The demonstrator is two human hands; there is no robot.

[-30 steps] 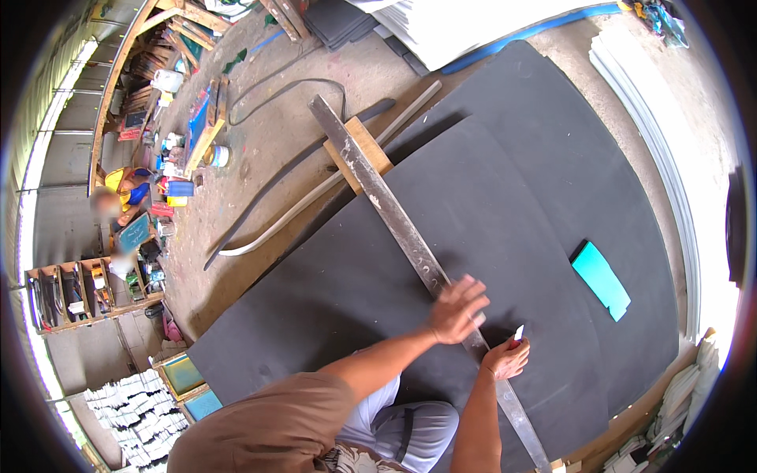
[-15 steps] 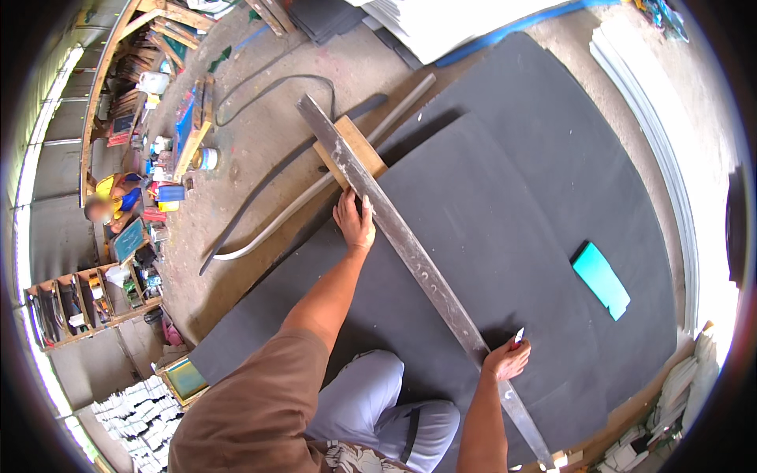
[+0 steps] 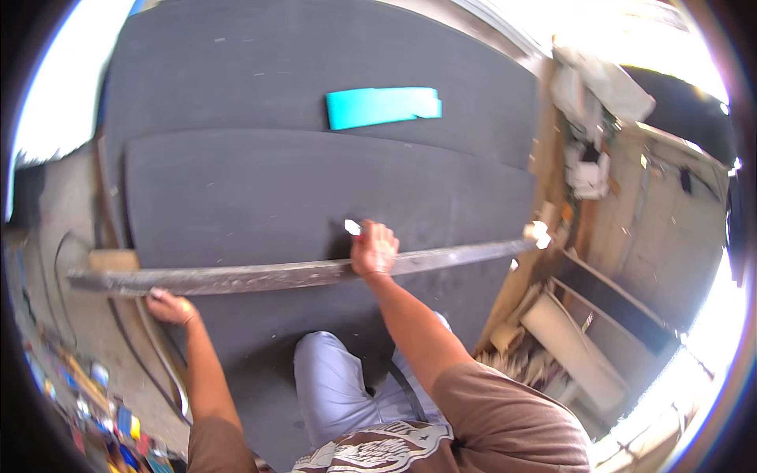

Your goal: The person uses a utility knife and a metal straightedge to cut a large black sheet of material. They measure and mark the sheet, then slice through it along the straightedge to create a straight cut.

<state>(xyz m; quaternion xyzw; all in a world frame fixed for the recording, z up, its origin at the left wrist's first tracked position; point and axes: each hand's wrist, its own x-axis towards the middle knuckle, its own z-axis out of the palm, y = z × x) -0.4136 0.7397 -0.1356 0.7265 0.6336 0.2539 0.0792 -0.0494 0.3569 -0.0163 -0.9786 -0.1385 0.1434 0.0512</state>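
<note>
there, turquoise strip [image 3: 383,106] — above straightedge [image 3: 300,273], hands apart.

Brown short-sleeved shirt with a pale printed pattern at the front, light grey trousers, bare forearms.

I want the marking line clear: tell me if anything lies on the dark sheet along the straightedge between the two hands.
Nothing visible does. The straightedge lies bare on the dark sheet between left hand and right hand; the turquoise piece sits well beyond.
</note>
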